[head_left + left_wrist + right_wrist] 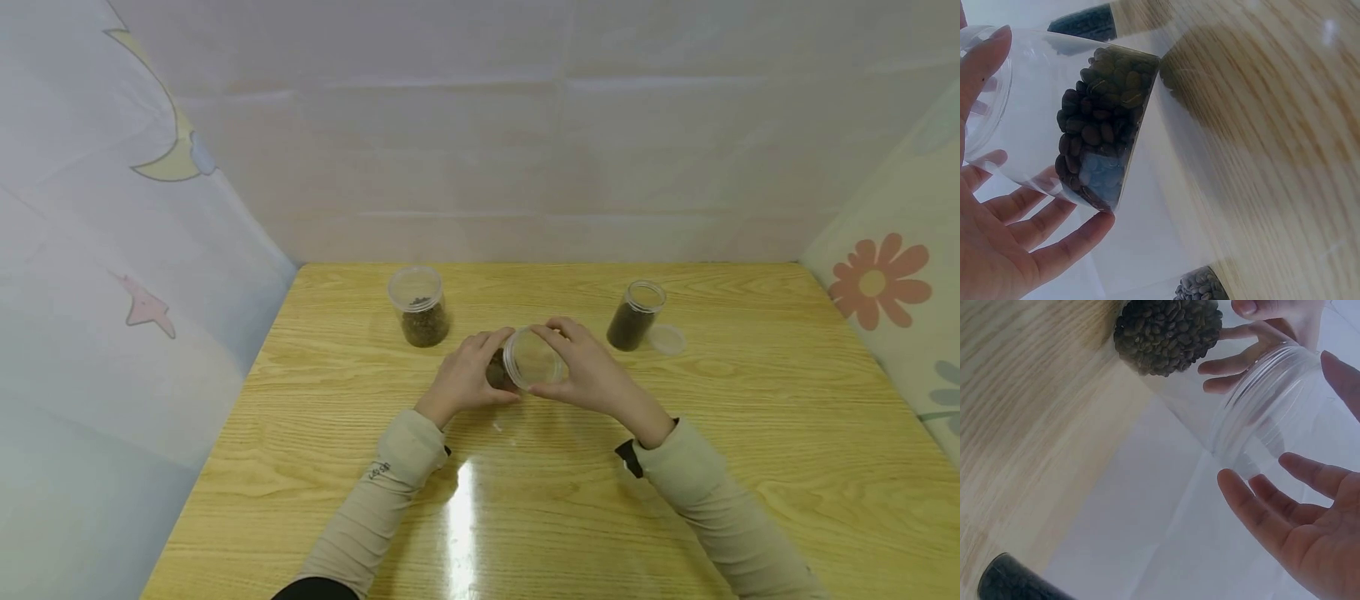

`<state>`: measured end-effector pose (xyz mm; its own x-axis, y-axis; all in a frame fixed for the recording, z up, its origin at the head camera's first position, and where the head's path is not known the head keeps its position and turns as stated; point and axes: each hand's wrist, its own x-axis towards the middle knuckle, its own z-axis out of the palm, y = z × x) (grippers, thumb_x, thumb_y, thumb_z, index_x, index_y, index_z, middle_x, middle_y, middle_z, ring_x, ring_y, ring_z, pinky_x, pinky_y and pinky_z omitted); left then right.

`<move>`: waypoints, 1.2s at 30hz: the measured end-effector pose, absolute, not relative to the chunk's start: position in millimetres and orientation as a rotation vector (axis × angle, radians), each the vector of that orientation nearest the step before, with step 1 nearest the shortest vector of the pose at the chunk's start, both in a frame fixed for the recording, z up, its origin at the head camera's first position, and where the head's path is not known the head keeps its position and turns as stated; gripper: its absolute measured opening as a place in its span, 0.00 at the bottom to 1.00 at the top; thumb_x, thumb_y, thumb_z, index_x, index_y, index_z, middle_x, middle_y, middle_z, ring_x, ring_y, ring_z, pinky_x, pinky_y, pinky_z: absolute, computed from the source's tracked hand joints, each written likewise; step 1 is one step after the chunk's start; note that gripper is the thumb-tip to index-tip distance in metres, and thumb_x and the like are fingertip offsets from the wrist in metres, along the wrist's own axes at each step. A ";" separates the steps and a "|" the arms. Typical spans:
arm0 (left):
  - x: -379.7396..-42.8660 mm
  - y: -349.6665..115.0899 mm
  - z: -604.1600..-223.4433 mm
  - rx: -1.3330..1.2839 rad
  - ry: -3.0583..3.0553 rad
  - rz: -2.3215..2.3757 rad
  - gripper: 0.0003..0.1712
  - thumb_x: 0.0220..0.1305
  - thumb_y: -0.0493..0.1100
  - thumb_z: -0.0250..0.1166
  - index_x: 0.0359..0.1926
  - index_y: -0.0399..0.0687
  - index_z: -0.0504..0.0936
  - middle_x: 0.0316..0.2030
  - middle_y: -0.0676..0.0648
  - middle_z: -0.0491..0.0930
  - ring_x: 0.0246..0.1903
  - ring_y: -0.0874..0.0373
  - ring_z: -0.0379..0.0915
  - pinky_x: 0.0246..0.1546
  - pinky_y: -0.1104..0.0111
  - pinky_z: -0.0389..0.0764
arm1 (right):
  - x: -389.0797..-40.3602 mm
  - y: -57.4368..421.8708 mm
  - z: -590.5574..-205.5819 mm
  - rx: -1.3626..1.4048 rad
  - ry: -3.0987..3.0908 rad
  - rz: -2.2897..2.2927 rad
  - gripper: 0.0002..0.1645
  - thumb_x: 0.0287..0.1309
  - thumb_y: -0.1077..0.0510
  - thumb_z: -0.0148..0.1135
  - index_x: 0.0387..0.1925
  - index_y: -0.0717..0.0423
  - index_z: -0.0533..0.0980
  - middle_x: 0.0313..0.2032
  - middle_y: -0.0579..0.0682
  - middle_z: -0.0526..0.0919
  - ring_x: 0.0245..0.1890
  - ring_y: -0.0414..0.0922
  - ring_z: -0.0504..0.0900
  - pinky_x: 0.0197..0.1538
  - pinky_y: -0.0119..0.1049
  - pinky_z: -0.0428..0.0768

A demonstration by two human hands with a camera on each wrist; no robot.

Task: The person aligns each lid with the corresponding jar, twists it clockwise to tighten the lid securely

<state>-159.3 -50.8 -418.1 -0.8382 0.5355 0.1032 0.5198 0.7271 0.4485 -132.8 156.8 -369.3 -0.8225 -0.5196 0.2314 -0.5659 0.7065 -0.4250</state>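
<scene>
- Head view: clear jar (pixel 531 360) tilted at mid-desk (pixel 600 500), its rim toward the right hand.
- Left grip (pixel 468 372) curled round the jar body — thumb and fingers on opposite sides.
- Right grip (pixel 583 367) pinching the rim between thumb and fingers; cannot tell whether a lid is fitted.
- Dark beans (pixel 1102 115) gathered at the jar's base.
- Farther back: wide jar (pixel 418 308) left; narrow jar (pixel 636 317) right — clear disc (pixel 666 339) just beside it.
</scene>
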 end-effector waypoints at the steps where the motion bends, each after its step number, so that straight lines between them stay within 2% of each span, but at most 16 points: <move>1: -159.3 -50.7 -418.1 0.888 2.888 0.738 0.56 0.40 0.59 0.75 0.68 0.53 0.56 0.60 0.41 0.65 0.58 0.43 0.63 0.45 0.47 0.74 | -132.5 157.1 -368.9 0.897 -2.819 0.746 0.46 0.42 0.48 0.74 0.61 0.63 0.66 0.54 0.63 0.68 0.52 0.59 0.69 0.49 0.53 0.73; 10: -159.9 -49.8 -417.5 0.894 2.884 0.739 0.56 0.39 0.59 0.75 0.68 0.53 0.56 0.60 0.41 0.65 0.57 0.43 0.64 0.45 0.47 0.74 | -134.9 164.1 -369.3 1.068 -2.773 0.722 0.51 0.38 0.50 0.76 0.63 0.61 0.62 0.58 0.67 0.64 0.57 0.63 0.64 0.52 0.57 0.70; 20: -160.1 -50.0 -417.6 0.889 2.896 0.719 0.56 0.40 0.59 0.75 0.68 0.54 0.56 0.60 0.42 0.65 0.57 0.43 0.64 0.44 0.47 0.75 | -137.1 162.3 -369.3 1.058 -2.788 0.700 0.50 0.38 0.52 0.76 0.63 0.60 0.63 0.56 0.63 0.66 0.53 0.61 0.68 0.50 0.54 0.73; 27: -159.7 -49.9 -416.7 0.878 2.891 0.727 0.56 0.40 0.59 0.75 0.68 0.53 0.56 0.60 0.41 0.65 0.57 0.43 0.64 0.44 0.47 0.75 | -134.7 156.8 -368.8 0.937 -2.830 0.685 0.50 0.40 0.47 0.75 0.62 0.62 0.64 0.54 0.63 0.68 0.51 0.59 0.70 0.48 0.53 0.74; 36: -158.2 -50.2 -416.2 0.879 2.884 0.737 0.56 0.40 0.58 0.75 0.68 0.53 0.56 0.60 0.41 0.66 0.57 0.42 0.64 0.44 0.46 0.74 | -128.6 145.7 -369.6 0.685 -2.896 0.689 0.51 0.40 0.41 0.72 0.61 0.64 0.65 0.49 0.66 0.72 0.44 0.60 0.75 0.44 0.53 0.76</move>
